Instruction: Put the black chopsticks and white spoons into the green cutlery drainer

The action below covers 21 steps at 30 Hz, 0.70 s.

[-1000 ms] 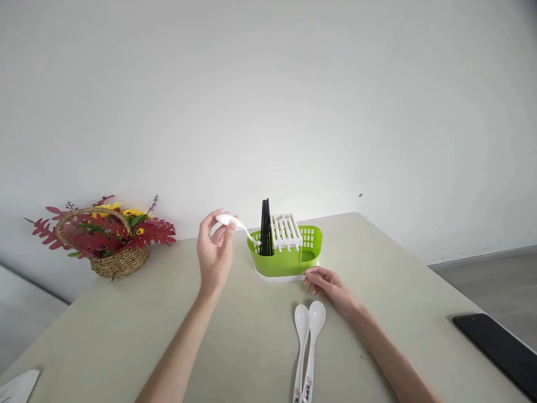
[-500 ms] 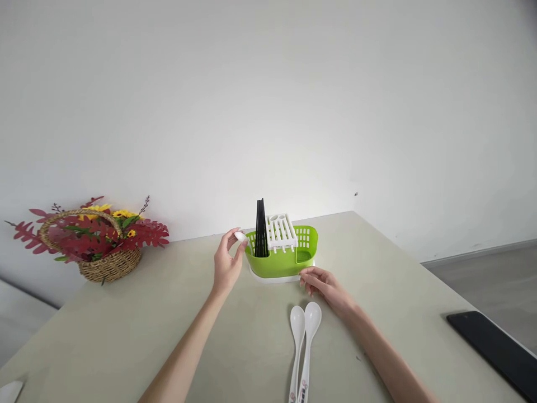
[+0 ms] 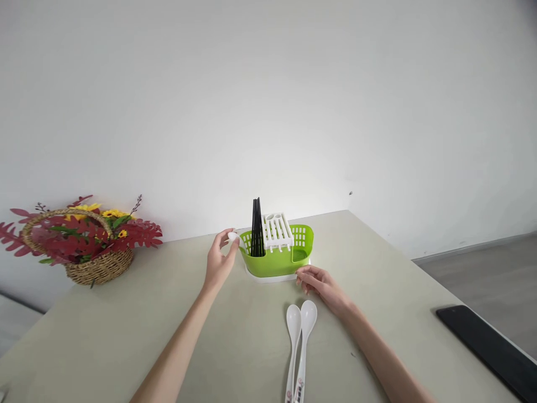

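Observation:
A green slotted basket (image 3: 272, 267) stands on a white base tray (image 3: 258, 279) by the wall. Black chopsticks (image 3: 257, 229) stand upright in its left part, beside a white slotted rack (image 3: 277, 230) across the middle. At the basket's left end, my left hand (image 3: 220, 260) pinches a small white spoon (image 3: 234, 237) between thumb and fingers; its lower part is hard to make out. My right hand (image 3: 316, 282) has its thumb and forefinger closed at the tray's front right edge. Two white spoons (image 3: 308, 314) (image 3: 293, 317) lie on the table below the basket.
On the left, a wicker basket (image 3: 100, 270) holds red leaves and yellow flowers. A black phone (image 3: 482, 344) lies along the table's right edge. The white wall (image 3: 268, 112) rises directly behind the table (image 3: 226, 347).
The whole view has shifted slightly, so everything appears a little further left. Both hands keep nearly the same places at the green basket.

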Each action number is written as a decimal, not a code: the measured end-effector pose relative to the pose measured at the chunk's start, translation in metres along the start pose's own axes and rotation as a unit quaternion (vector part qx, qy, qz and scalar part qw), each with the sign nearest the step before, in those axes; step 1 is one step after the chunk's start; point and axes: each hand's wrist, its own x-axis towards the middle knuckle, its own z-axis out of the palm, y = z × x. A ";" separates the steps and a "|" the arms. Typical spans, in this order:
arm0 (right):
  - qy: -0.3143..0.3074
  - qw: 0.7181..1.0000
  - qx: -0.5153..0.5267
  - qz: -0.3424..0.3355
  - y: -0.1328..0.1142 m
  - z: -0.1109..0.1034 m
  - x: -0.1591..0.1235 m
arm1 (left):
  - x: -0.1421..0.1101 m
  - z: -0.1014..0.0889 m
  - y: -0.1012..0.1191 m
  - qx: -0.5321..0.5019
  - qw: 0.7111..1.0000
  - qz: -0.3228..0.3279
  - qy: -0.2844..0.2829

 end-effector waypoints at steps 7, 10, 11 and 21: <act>0.001 1.000 0.003 -0.010 0.002 -0.001 0.001 | 0.010 0.004 0.002 0.000 0.999 -0.034 0.000; 0.000 1.000 0.005 -0.011 0.003 -0.002 0.001 | 0.017 0.005 -0.001 0.001 0.999 -0.030 -0.011; 0.000 1.000 0.004 -0.011 0.004 -0.002 0.002 | 0.020 0.006 -0.001 0.004 0.999 -0.033 -0.016; -0.007 1.000 0.010 -0.012 0.007 -0.004 0.002 | 0.032 0.013 0.000 0.019 0.998 -0.047 -0.047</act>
